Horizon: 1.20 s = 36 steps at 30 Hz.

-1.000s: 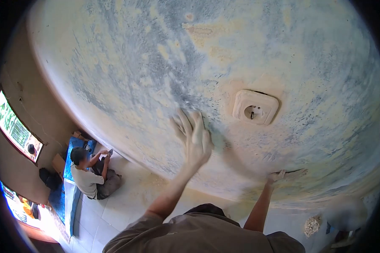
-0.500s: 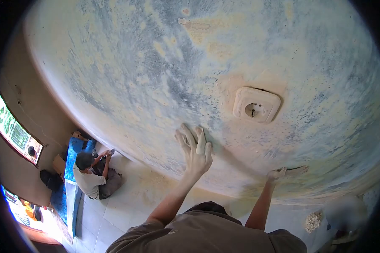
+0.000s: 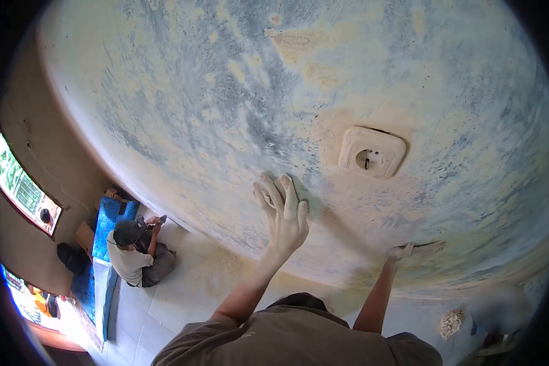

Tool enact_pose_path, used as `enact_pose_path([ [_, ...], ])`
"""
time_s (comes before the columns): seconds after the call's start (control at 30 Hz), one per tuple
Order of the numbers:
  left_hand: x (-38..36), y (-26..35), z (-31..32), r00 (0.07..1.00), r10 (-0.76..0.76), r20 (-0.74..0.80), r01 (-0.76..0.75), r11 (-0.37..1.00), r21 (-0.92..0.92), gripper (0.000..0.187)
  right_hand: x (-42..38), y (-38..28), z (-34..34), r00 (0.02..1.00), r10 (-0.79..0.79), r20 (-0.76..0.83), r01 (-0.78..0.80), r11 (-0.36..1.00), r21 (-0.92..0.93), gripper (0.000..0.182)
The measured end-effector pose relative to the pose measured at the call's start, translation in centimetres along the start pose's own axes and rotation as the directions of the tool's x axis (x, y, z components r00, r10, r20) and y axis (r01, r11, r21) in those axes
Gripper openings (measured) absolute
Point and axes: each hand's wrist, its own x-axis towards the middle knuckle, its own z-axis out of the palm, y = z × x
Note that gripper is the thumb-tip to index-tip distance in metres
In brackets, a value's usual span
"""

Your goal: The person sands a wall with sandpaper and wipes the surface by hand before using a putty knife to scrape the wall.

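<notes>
My left hand (image 3: pixel 282 216) lies against the patchy blue-grey and cream wall (image 3: pixel 226 116), fingers spread and dusted pale. Lower on the wall and to the right, my right hand (image 3: pixel 401 252) grips a thin, flat, brownish sheet (image 3: pixel 429 247) that looks like sandpaper and is pressed to the surface. Its exact kind is hard to make out. Between and above both hands is a dusty wall socket (image 3: pixel 372 152), set in a pinkish patch of plaster.
At the left, a person (image 3: pixel 131 250) sits on the tiled floor (image 3: pixel 183 305) holding a small object, beside a blue-covered piece of furniture (image 3: pixel 107 222). A window (image 3: pixel 27 186) opens in the side wall. A pale crumbly heap (image 3: pixel 451 323) lies at lower right.
My left hand has shifted very slightly upward on the wall. My right hand stays nearly in place with the sheet. The seated person's head and hands have moved a little.
</notes>
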Motion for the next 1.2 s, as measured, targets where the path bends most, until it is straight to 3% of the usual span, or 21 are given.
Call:
enact_pose_path([
  [0.07, 0.1, 0.0, -0.1, 0.999, -0.042, 0.018, 0.041, 0.996, 0.074, 0.057, -2.2, -2.9, 3.2, 0.998, -0.05, 0.045, 0.05, 0.999, -0.006, 0.057],
  [0.1, 1.5, 0.1, -0.5, 0.996, -0.039, -0.082, 0.038, 0.999, -0.015, 0.058, -2.6, -3.5, 3.8, 0.997, -0.054, 0.056, 0.055, 0.998, -0.008, 0.057],
  [0.2, 5.6, -0.1, -3.2, 0.988, -0.004, -0.155, 0.017, 0.996, 0.082, 0.059, -3.7, -4.5, 4.9, 0.995, -0.059, 0.078, 0.06, 0.998, -0.012, 0.058],
  [0.33, 5.5, -0.5, -2.4, 0.971, -0.022, -0.239, 0.004, 0.997, -0.076, 0.061, -4.5, -5.1, 5.5, 0.994, -0.052, 0.092, 0.054, 0.998, -0.02, 0.059],
  [0.43, 1.9, 0.0, -0.8, 0.994, -0.042, -0.104, 0.034, 0.997, -0.073, 0.06, -4.8, -5.6, 5.7, 0.993, -0.056, 0.1, 0.059, 0.998, -0.03, 0.06],
  [0.53, 1.3, 0.0, -1.0, 0.998, -0.035, -0.052, 0.04, 0.995, 0.091, 0.061, -4.5, -5.4, 5.4, 0.992, -0.054, 0.116, 0.058, 0.998, -0.024, 0.061],
  [0.73, 8.9, -0.1, -5.6, 0.957, -0.054, -0.285, 0.044, 0.998, -0.044, 0.063, -4.4, -5.9, 4.8, 0.979, -0.047, 0.199, 0.059, 0.997, -0.058, 0.062],
  [0.83, 7.0, 0.1, -4.1, 0.968, -0.074, -0.241, 0.065, 0.997, -0.047, 0.062, -4.7, -6.6, 5.2, 0.965, -0.041, 0.258, 0.058, 0.996, -0.061, 0.063],
  [0.97, 1.3, 0.6, -0.9, 0.997, -0.07, -0.036, 0.07, 0.998, -0.007, 0.062, -6.2, -6.8, 7.1, 0.996, -0.019, 0.087, 0.023, 0.999, -0.043, 0.066],
  [1.07, 3.3, -0.2, -1.2, 0.986, -0.084, -0.144, 0.086, 0.996, 0.009, 0.062, -6.6, -7.2, 7.7, 1.0, 0.014, 0.013, -0.014, 1.0, -0.005, 0.066],
  [1.2, 7.0, -0.8, -3.6, 0.959, -0.107, -0.264, 0.099, 0.994, -0.043, 0.064, -6.4, -7.1, 7.2, 0.999, -0.008, 0.049, 0.01, 1.0, -0.029, 0.065],
])
